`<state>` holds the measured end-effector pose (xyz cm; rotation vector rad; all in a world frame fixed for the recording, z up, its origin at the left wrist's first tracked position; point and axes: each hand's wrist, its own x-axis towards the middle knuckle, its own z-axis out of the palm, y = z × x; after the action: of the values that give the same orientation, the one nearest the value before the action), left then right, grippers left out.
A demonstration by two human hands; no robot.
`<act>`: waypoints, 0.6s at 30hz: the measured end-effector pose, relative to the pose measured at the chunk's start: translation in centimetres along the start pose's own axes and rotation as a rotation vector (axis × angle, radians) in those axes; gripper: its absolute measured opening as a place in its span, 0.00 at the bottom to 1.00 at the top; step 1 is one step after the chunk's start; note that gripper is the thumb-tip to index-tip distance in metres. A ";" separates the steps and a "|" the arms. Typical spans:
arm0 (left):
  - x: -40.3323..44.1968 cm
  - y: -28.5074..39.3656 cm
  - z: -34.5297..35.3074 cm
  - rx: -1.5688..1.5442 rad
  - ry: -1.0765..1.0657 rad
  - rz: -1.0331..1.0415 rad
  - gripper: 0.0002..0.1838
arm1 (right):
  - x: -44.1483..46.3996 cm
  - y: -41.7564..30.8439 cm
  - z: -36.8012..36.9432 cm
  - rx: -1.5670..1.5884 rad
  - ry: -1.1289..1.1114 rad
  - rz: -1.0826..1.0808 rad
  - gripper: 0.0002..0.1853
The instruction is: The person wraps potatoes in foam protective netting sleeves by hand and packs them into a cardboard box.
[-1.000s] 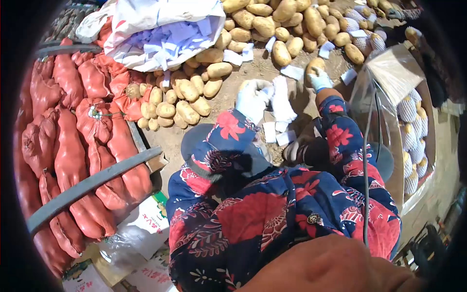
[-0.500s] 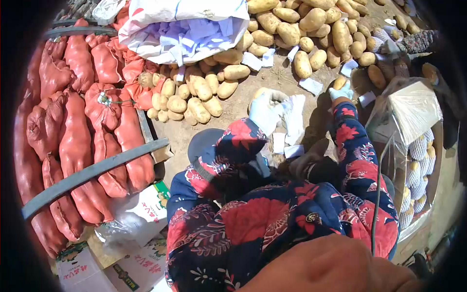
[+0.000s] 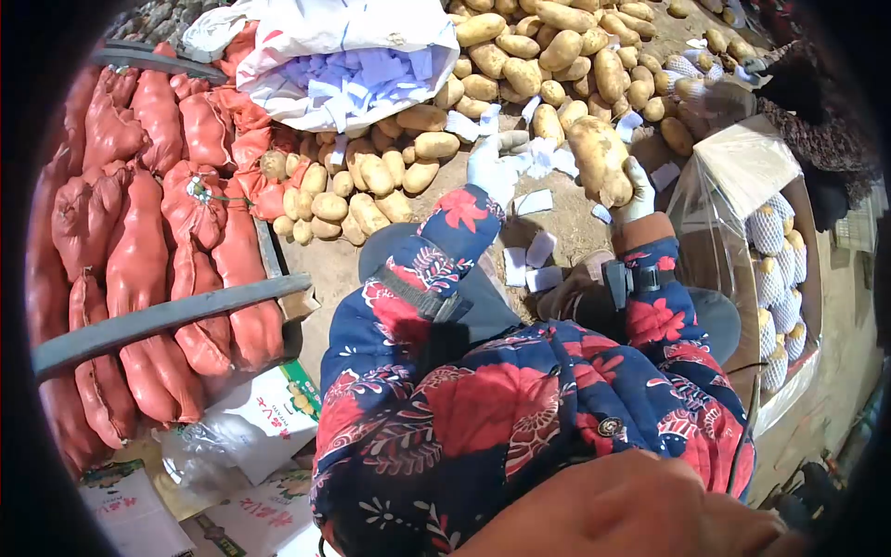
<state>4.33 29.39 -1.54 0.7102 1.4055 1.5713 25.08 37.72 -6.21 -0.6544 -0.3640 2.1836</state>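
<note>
My left hand [image 3: 492, 172], in a pale glove, is closed on a white foam net sleeve [image 3: 546, 160] that hangs out to its right. My right hand [image 3: 640, 193], gloved too, grips a large potato [image 3: 597, 156] by its right side. The potato is upright and apart from the sleeve, a short way to its right. Loose white foam sleeves [image 3: 533, 202] lie on the ground below my hands. Behind them rises a big heap of potatoes [image 3: 483, 58].
A white sack [image 3: 343, 23] full of foam sleeves stands at the back. Red net sacks [image 3: 144, 278] fill the left, crossed by a grey bar [image 3: 176, 320]. On the right is a plastic-lined carton [image 3: 817, 367] of sleeved potatoes [image 3: 770, 278]. Another person's dark sleeve [image 3: 817, 111] reaches in.
My right hand has lifted a large potato from the ground and brought it nearer my left hand. My left hand has moved up and forward with the foam sleeve. The view has shifted slightly.
</note>
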 end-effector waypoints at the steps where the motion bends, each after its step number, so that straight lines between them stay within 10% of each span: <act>1: -0.1 0.0 0.0 -0.037 0.001 -0.024 0.18 | -0.8 0.0 0.6 0.003 -0.056 0.027 0.33; 8: -0.3 0.0 0.0 -0.100 -0.086 0.007 0.29 | -4.5 1.2 4.3 -0.123 -0.264 -0.015 0.32; 16: -1.2 -0.9 -0.3 -0.073 -0.022 0.062 0.03 | -4.9 2.6 4.0 -0.233 -0.140 -0.082 0.28; 18: -0.7 -1.3 -0.1 -0.195 0.022 0.077 0.04 | -4.0 3.5 3.5 -0.764 0.025 -0.366 0.31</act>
<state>4.80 28.69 -2.71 0.6378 1.2318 1.7537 23.08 32.25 -3.63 -0.9270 -1.2313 1.6488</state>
